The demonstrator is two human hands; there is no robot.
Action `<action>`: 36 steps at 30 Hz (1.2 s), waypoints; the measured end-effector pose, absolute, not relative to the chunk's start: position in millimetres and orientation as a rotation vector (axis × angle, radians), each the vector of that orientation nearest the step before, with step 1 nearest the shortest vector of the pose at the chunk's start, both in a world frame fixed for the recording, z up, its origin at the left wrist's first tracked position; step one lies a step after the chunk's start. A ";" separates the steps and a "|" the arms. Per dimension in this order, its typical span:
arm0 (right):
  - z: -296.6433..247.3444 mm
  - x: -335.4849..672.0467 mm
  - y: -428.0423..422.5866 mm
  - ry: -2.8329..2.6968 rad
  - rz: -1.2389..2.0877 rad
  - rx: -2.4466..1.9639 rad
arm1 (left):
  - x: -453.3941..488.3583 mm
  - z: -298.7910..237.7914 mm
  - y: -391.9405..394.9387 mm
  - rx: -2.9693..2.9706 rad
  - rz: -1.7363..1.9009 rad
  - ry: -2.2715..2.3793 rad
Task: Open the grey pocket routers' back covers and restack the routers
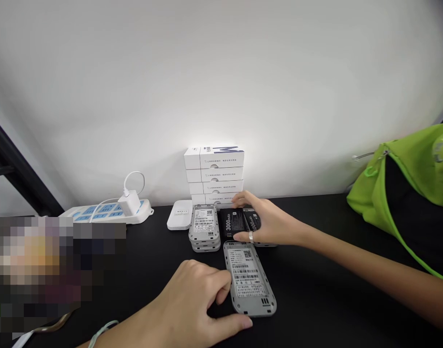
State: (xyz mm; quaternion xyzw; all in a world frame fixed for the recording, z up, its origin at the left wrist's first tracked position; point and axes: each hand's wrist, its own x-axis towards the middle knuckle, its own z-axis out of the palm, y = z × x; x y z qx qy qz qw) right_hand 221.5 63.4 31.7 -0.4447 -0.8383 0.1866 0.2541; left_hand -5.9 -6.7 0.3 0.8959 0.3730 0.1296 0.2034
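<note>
At nine o'clock, a black metal frame (16, 164) leans by the wall (221, 72), and a pixelated patch (36, 270) hides the lower left corner. Toward ten o'clock on the black table (326, 270), a power strip (105, 212) holds a plugged-in white charger (129, 203).

The left hand (185, 295), with a pale band (103, 331) at the wrist, comes in from seven o'clock. Its fingers (221, 285) press the left edge of a gray device (249, 280), and its thumb (236, 324) runs under the lower edge, so the hand holds the device between them. The device lies flat with its labeled side up.

At twelve o'clock, a small white box (179, 215) sits beside a stack of gray devices (204, 227), with a taller stack of white cartons (214, 174) behind them against the wall.

The right hand (267, 222), wearing a ring (250, 236), reaches in from three o'clock and lies spread across two black 3000mAh batteries (232, 224); whether it grips them, I cannot tell. A green bag (399, 179) sits at two o'clock.
</note>
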 end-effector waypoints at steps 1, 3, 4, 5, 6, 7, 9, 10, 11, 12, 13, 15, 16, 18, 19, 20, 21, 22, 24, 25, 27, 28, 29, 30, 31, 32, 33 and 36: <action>31.7 224.1 58.2 -2.240 0.545 -1.176 | -5.8 0.2 -6.3 2.501 0.365 1.036; 30.6 229.6 43.5 -2.180 0.652 -1.115 | -5.7 0.0 -5.5 2.500 0.372 1.031; 29.4 231.8 34.8 -2.167 0.705 -1.104 | -5.7 -0.1 -5.3 2.498 0.373 1.032; 27.6 233.4 26.1 -2.160 0.752 -1.108 | -5.7 -0.3 -5.2 2.496 0.371 1.036; 25.5 234.4 17.8 -2.154 0.790 -1.125 | -5.9 -0.5 -5.2 2.494 0.369 1.042; 23.0 234.6 10.6 -2.146 0.816 -1.151 | -6.0 -0.7 -5.4 2.493 0.368 1.049; 18.2 233.6 -0.1 -2.125 0.860 -1.215 | -6.5 -1.3 -6.1 2.493 0.366 1.051; 16.3 232.6 -3.5 -2.117 0.886 -1.248 | -6.7 -1.6 -6.4 2.496 0.370 1.048; 14.9 231.6 -5.7 -2.114 0.907 -1.278 | -7.0 -1.8 -6.7 2.498 0.374 1.044; 14.2 230.7 -7.2 -2.119 0.923 -1.303 | -7.2 -2.0 -6.8 2.500 0.376 1.040; 14.0 230.0 -8.1 -2.131 0.933 -1.318 | -7.3 -2.2 -6.8 2.501 0.377 1.041; 14.5 229.0 -9.5 -2.162 0.924 -1.323 | -7.3 -2.3 -6.6 2.499 0.373 1.053; 14.8 228.7 -10.3 -2.179 0.914 -1.321 | -7.2 -2.2 -6.4 2.496 0.369 1.061; 15.2 227.8 -12.1 -2.193 0.895 -1.331 | -6.9 -2.0 -6.0 2.490 0.363 1.067; 15.1 227.3 -13.0 -2.188 0.888 -1.344 | -6.8 -1.9 -5.9 2.488 0.362 1.066; 14.8 226.7 -13.8 -2.175 0.880 -1.360 | -6.8 -1.8 -5.8 2.488 0.363 1.063; 14.3 226.2 -14.5 -2.157 0.868 -1.371 | -6.7 -1.7 -5.7 2.490 0.365 1.060; 13.7 225.7 -14.9 -2.138 0.853 -1.377 | -6.8 -1.6 -5.8 2.494 0.366 1.056; 12.3 225.1 -15.2 -2.108 0.833 -1.377 | -6.9 -1.5 -5.9 2.505 0.367 1.054; 11.6 225.0 -15.1 -2.100 0.834 -1.379 | -7.0 -1.5 -5.9 2.508 0.363 1.053; 10.1 225.3 -14.7 -2.109 0.869 -1.380 | -7.1 -1.6 -5.9 2.511 0.352 1.051; 9.4 225.6 -14.5 -2.128 0.888 -1.367 | -7.2 -1.7 -5.9 2.512 0.346 1.050; 8.9 226.0 -14.3 -2.154 0.899 -1.343 | -7.3 -1.9 -5.8 2.514 0.342 1.049; 8.5 226.3 -14.1 -2.183 0.898 -1.316 | -7.4 -2.3 -5.8 2.516 0.341 1.047; 8.4 226.7 -14.0 -2.210 0.889 -1.292 | -7.5 -2.7 -5.9 2.518 0.343 1.046; 8.5 226.9 -14.0 -2.233 0.874 -1.274 | -7.7 -3.1 -6.0 2.520 0.347 1.043; 9.0 227.0 -14.2 -2.255 0.856 -1.266 | -7.9 -3.5 -6.1 2.520 0.352 1.038; 12.1 226.4 -15.5 -2.373 0.765 -1.239 | -8.2 -4.0 -6.5 2.522 0.376 1.015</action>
